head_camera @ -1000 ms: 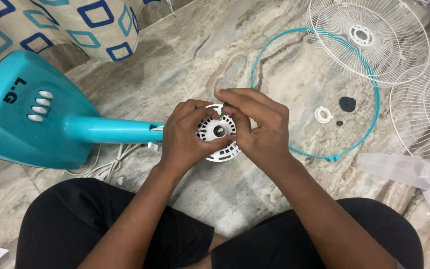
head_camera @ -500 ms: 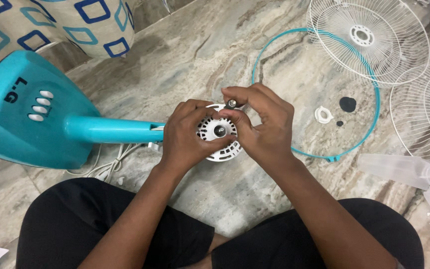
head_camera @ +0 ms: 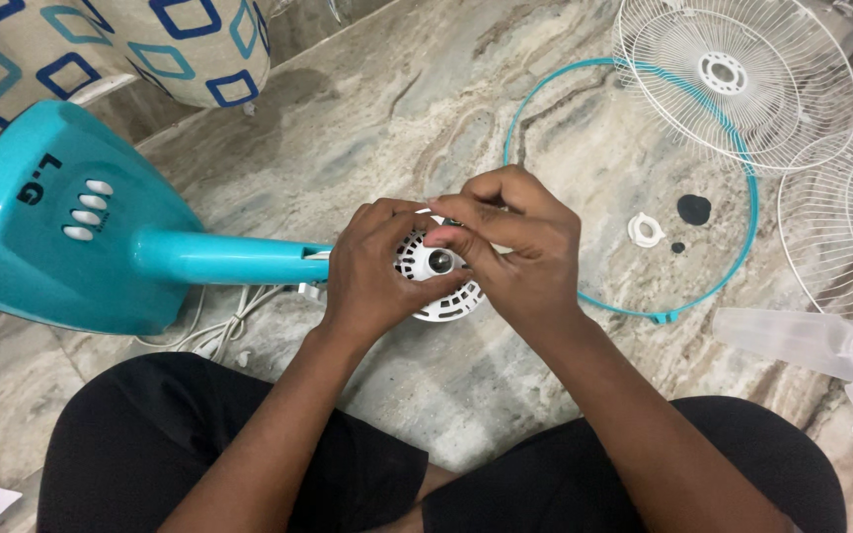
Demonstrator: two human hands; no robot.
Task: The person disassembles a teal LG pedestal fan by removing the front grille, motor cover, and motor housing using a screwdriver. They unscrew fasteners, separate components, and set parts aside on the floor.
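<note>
Hands on the round white slotted plastic fan motor.
Left hand wraps around it; right hand fingers pinch together at its top.

The floor looks like polished stone, veined grey and tan, with a soft sheen. On it, the fan stand is smooth teal plastic, slightly glossy. To its right, the motor housing between the hands is white moulded plastic, slotted, with a shiny metal shaft at its centre. Further right of the stand, the ring is thin teal plastic, the grilles are white-coated wire, and the blade is translucent, frosted plastic. Behind the stand, the cushion is patterned woven cloth.
</note>
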